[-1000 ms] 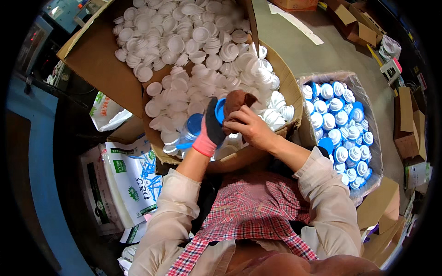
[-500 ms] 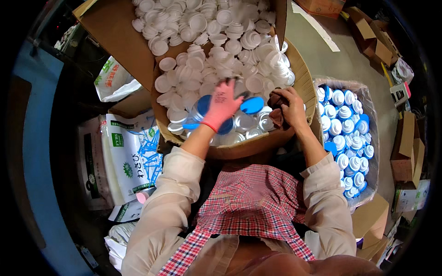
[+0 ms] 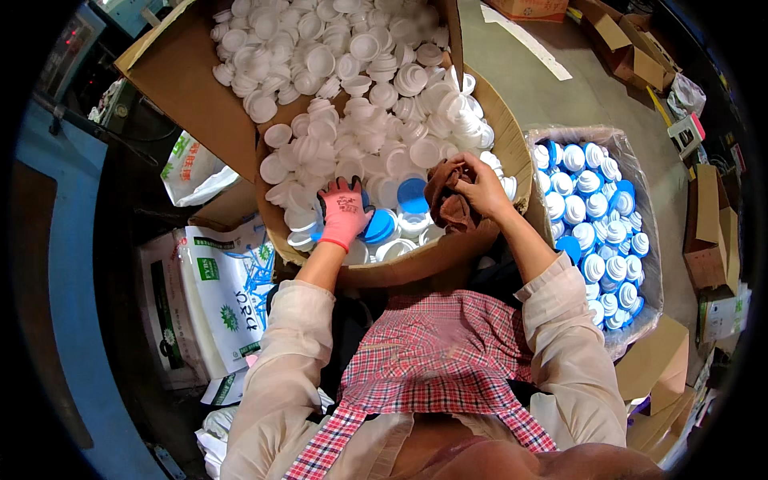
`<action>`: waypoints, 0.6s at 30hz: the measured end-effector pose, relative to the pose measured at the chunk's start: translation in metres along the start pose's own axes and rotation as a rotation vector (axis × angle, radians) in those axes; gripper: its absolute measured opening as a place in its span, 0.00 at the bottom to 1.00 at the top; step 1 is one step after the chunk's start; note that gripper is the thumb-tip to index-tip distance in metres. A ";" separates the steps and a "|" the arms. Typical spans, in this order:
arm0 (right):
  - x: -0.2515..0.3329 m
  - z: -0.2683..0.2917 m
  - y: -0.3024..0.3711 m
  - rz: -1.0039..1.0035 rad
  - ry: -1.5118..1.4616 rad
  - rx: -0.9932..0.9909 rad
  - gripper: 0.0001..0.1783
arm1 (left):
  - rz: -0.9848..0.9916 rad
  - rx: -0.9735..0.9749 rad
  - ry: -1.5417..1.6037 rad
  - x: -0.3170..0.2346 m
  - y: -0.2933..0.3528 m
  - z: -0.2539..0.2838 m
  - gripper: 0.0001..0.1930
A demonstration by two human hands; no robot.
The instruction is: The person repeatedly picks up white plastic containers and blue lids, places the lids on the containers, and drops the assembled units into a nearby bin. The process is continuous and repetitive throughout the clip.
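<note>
My left hand (image 3: pixel 344 213), in a pink glove with dark fingertips, lies palm down over the white lids (image 3: pixel 352 136) at the near left of a large cardboard box (image 3: pixel 384 277). Its fingers are apart, and the thumb is beside some stacked blue lids (image 3: pixel 379 227). What lies under the palm is hidden. My bare right hand (image 3: pixel 478 189) grips a crumpled brown cloth (image 3: pixel 450 210) above the box's near right part. Just left of the cloth, a single blue lid (image 3: pixel 413 195) rests on the white ones.
To the right stands a plastic-lined box (image 3: pixel 636 320) of stacked blue and white lids (image 3: pixel 606 232). Printed white sacks (image 3: pixel 228 296) lie at the left. A cardboard flap (image 3: pixel 192 68) rises at the far left, and opened cartons (image 3: pixel 708 232) line the right side.
My left hand has moved left and nearer, away from the middle of the lids. The right hand has shifted left with the cloth. The whole view has tilted slightly.
</note>
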State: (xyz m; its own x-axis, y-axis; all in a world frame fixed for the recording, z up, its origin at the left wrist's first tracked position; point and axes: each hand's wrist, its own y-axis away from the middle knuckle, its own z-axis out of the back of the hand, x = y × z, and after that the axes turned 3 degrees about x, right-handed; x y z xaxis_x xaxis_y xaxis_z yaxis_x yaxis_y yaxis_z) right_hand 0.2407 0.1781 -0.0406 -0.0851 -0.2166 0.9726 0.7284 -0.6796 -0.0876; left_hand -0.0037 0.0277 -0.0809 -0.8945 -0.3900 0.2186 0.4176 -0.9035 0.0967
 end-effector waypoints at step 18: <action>0.048 -0.067 0.010 0.545 0.509 0.216 0.12 | -0.569 -0.290 1.359 -0.027 0.010 0.049 0.15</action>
State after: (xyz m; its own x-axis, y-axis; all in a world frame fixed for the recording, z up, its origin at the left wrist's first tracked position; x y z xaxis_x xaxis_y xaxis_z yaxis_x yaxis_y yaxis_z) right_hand 0.1983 0.1139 -0.0091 0.0595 -0.8118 0.5809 0.8689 -0.2443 -0.4305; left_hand 0.0329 0.0380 -0.0379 -0.4520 0.2999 -0.8401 0.0728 -0.9262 -0.3698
